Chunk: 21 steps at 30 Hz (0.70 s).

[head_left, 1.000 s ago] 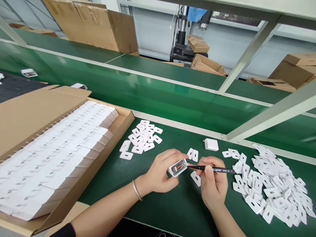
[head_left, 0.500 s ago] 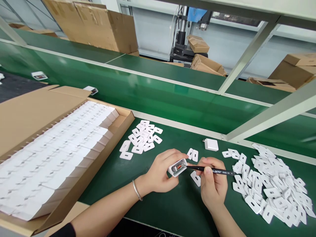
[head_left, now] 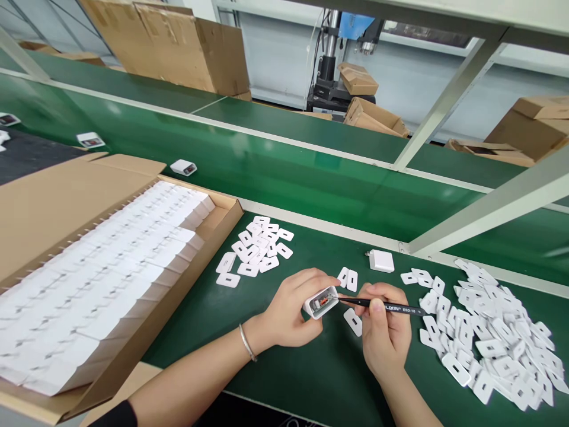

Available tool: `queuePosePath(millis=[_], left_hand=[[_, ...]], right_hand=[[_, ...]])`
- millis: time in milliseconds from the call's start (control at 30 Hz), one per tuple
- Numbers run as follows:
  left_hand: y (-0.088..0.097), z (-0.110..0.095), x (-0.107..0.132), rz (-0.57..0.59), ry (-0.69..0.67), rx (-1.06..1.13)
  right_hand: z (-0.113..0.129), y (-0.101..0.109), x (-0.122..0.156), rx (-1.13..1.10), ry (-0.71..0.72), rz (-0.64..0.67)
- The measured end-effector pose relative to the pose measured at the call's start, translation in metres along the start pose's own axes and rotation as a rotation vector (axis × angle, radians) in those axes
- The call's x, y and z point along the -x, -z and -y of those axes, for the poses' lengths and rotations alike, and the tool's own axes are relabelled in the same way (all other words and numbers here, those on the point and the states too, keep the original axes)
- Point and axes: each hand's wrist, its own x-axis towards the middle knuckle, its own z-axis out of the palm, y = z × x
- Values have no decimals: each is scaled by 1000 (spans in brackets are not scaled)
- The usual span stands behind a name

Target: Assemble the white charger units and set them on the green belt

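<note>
My left hand (head_left: 291, 311) is closed around a white charger housing (head_left: 322, 301), its open end turned up and to the right. Inside it, a small board with an orange-red part shows. In my right hand (head_left: 386, 332) are black tweezers (head_left: 353, 301) marked ESD-10, held in a pinch. Their tips are at the right edge of the housing's opening; whether they touch anything I cannot tell. Flat white end covers with slots (head_left: 352, 280) lie just beyond my hands, and another cover (head_left: 352, 322) lies between them.
A heap of white covers (head_left: 502, 338) spreads at the right, with a smaller pile (head_left: 258, 246) left of centre. One white charger (head_left: 381, 261) with prongs lies near the rail. A cardboard box (head_left: 231, 219) of white pieces fills the left. Open housings (head_left: 183, 167) sit on the green belt (head_left: 284, 163).
The housings on the belt have shifted to the right, and another has come in at the left edge. The tweezers' tips have drawn back slightly from inside the housing.
</note>
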Motion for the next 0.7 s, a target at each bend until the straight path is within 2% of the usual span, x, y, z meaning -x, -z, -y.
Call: queuePosePath(millis=[167,400,700], left_hand=[[-1,3,1,-12,-26,-52],[0,2,0,-14,-31,-36],[1,1,0,-14,-27,-43]], right_hand=[[0,4,3,170,50,6],[-3,2,2,12,45,0],[-2,4,2,19,-6,28]])
